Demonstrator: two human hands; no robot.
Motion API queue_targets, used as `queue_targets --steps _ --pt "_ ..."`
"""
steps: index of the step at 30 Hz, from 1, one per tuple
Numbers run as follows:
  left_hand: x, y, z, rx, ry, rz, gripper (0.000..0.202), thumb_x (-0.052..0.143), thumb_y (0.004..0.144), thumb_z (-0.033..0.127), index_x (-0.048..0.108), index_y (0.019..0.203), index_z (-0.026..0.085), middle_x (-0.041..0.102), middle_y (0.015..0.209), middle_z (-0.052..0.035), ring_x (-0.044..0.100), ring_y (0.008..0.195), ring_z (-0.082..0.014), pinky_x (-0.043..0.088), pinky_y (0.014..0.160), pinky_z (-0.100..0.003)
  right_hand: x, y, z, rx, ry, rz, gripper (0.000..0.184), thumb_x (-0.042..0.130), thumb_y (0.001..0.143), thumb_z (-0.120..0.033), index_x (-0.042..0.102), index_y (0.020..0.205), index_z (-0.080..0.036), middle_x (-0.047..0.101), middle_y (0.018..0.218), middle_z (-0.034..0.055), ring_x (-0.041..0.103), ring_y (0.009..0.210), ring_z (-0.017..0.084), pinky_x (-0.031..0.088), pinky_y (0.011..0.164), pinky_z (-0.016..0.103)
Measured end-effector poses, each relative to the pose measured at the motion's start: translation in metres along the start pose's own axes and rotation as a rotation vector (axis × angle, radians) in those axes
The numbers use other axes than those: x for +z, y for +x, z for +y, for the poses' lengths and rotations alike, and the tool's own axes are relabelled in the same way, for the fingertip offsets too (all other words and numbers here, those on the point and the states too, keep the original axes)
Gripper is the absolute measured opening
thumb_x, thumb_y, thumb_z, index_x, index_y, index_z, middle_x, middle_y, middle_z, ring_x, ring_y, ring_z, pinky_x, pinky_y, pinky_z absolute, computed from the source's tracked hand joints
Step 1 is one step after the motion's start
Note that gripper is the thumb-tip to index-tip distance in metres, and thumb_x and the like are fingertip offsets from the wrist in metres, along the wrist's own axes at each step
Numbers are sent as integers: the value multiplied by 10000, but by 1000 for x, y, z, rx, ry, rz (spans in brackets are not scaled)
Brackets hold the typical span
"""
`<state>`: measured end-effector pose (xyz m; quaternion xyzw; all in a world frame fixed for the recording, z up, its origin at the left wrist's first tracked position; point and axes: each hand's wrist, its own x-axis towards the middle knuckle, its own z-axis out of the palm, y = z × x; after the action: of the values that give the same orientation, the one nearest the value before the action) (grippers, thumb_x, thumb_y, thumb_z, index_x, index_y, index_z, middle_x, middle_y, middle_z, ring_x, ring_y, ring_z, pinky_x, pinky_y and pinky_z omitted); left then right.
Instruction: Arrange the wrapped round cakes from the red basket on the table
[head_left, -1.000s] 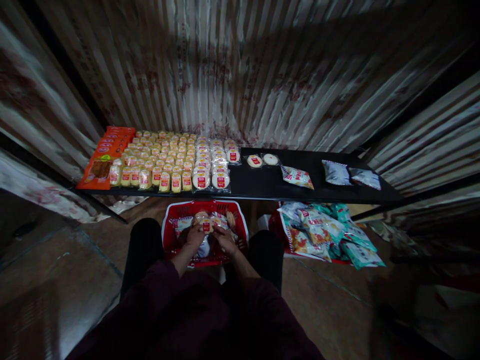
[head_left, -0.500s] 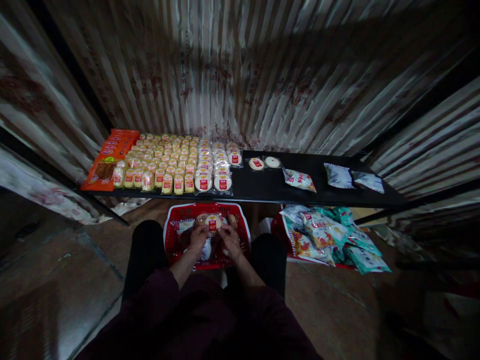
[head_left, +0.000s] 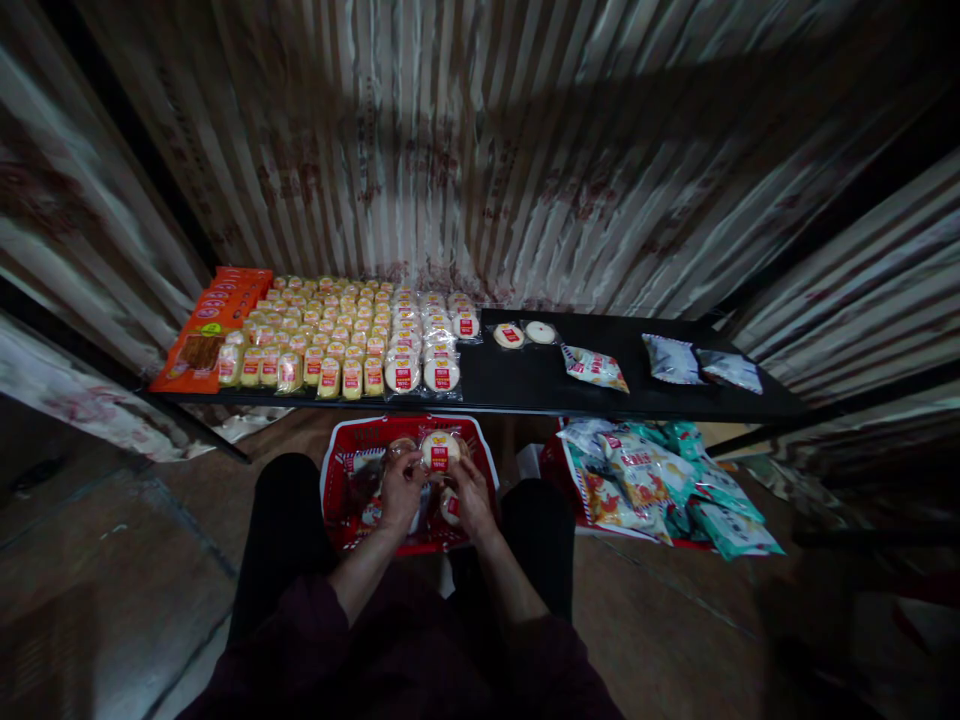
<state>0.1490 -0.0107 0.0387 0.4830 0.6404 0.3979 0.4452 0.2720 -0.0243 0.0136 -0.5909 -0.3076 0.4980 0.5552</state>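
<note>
Both my hands are over a red plastic basket (head_left: 336, 470) on the floor between my knees. My left hand (head_left: 401, 488) and my right hand (head_left: 469, 490) are closed on the two sides of a round pastry packet (head_left: 439, 450) with a red label, held just above the basket. More round packets (head_left: 450, 505) lie inside the basket under my hands. A low black shelf (head_left: 540, 385) runs in front of me, with rows of round packets (head_left: 424, 345) and small yellow packets (head_left: 315, 335) laid out on its left half.
Orange flat packs (head_left: 210, 325) fill the shelf's left end. A few loose packets (head_left: 596, 367) and silver bags (head_left: 701, 365) lie to the right. A second red basket with green and white snack bags (head_left: 660, 470) stands at my right. Curtains (head_left: 480, 150) close in all round.
My hands have risen out of the basket with one round packet held between them, moving it up and toward the shelf edge. The view tilted slightly.
</note>
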Motion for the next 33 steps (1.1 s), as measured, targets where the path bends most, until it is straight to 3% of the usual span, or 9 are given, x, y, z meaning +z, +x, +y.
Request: queue_targets --steps 3,7,13,20,26,33 --pt "1 -2 4 95 33 40 218 526 785 167 672 947 173 680 1041 -64 612 992 -177 443 944 -318 1 -1 -4 94 168 -5 409 654 693 -524 678 946 -204 713 845 60 653 672 203 508 591 297" --pt "2 2 5 164 -82 61 187 550 764 211 654 918 184 666 1058 -64 605 1005 -184 458 929 -346 4 -4 -15 97 277 -61 332 691 684 -472 687 889 -212 711 802 36 641 656 187 501 611 289" --pt "7 6 18 109 -335 103 280 615 728 277 622 991 183 665 894 -51 629 815 -164 503 763 -307 8 -9 -35 88 439 -121 274 740 679 -369 706 915 -233 718 822 7 633 677 157 496 648 265" --pt "11 10 30 62 -302 88 190 619 730 333 676 835 185 678 794 -35 631 758 -170 498 723 -294 6 -10 -42 137 523 -108 224 766 654 -331 708 841 -223 710 702 -12 583 548 123 489 567 243" --pt "12 9 30 34 -332 51 165 613 712 324 662 783 183 670 774 -28 616 714 -155 484 672 -266 3 -5 -41 67 523 -88 341 740 697 -417 692 971 -221 729 920 14 661 744 165 518 641 263" --pt "9 3 33 35 -355 11 140 611 680 303 637 733 176 649 754 -23 598 718 -157 472 706 -275 1 4 -31 79 546 16 268 754 673 -375 708 883 -214 730 832 -6 661 720 152 528 668 256"
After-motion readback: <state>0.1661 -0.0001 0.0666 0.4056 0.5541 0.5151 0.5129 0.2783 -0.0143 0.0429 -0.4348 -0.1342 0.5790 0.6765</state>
